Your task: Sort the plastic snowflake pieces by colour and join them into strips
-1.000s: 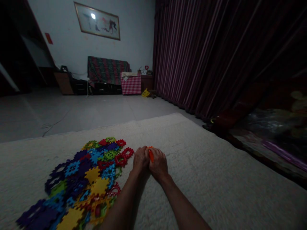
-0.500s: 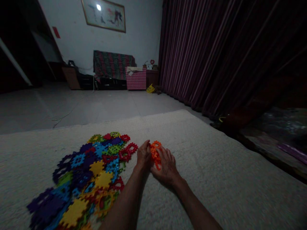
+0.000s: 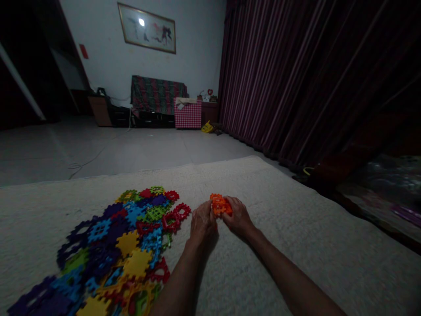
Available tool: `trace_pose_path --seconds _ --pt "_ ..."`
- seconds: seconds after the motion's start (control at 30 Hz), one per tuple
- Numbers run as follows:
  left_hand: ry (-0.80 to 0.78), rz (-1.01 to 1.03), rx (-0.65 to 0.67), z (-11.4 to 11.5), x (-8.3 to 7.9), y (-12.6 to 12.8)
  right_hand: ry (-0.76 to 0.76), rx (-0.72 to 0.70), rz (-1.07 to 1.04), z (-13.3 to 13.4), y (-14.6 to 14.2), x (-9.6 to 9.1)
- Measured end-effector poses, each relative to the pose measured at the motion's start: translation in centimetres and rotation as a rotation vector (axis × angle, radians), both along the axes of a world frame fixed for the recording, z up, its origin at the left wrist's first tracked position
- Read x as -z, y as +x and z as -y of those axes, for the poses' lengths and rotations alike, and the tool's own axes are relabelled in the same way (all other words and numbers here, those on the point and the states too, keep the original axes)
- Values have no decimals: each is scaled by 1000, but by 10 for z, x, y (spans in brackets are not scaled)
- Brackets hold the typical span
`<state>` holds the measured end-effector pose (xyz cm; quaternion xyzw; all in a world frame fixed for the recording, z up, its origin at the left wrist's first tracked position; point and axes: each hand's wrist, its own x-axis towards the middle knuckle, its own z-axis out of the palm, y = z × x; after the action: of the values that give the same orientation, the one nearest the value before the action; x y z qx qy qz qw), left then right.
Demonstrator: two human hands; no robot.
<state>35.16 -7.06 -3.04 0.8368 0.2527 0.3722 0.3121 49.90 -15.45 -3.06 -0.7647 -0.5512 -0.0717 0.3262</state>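
Observation:
An orange interlocking plastic piece (image 3: 219,205) sits between both hands just above the cream rug (image 3: 296,245). My left hand (image 3: 202,223) has its fingers curled against the piece's left side. From the right, my right hand (image 3: 239,216) grips it with closed fingers. A pile of flat toothed puzzle pieces (image 3: 121,237) in purple, blue, yellow, red and green lies spread on the rug to the left of my left hand.
Dark striped curtains (image 3: 296,79) hang along the right. A dim low surface with cloth (image 3: 378,188) borders the rug at right. Beyond the rug lies bare grey floor (image 3: 131,149) with a cable, then a covered sofa (image 3: 158,94) and a checked box (image 3: 188,115) by the far wall.
The orange piece has turned from edge-on between pressed hands to flat and shifted right. My right hand moved up and right, fingers now over the piece.

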Motion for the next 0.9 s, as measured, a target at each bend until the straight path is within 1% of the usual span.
trace_pose_path --seconds 0.1,0.2,0.33,0.43,0.57,0.67,0.77,0.9 --pt "1 9 -43 1 0 1 51 35 -67 -4 10 3" --pt "-7 -20 -68 2 -1 2 87 37 -48 -3 7 0" --pt "24 -83 -94 3 0 2 44 -14 73 3 -4 -7" --pt "49 -118 -100 3 0 3 22 15 127 3 -8 -9" --pt "98 -191 -95 3 0 5 30 70 135 -4 -3 -8" --pt "126 -227 -85 1 -1 6 45 71 105 -8 2 -6" --pt "121 -231 -89 -1 1 7 45 70 98 -9 2 -6" --pt "118 -205 -89 -2 5 8 2 70 172 -7 -3 -7"
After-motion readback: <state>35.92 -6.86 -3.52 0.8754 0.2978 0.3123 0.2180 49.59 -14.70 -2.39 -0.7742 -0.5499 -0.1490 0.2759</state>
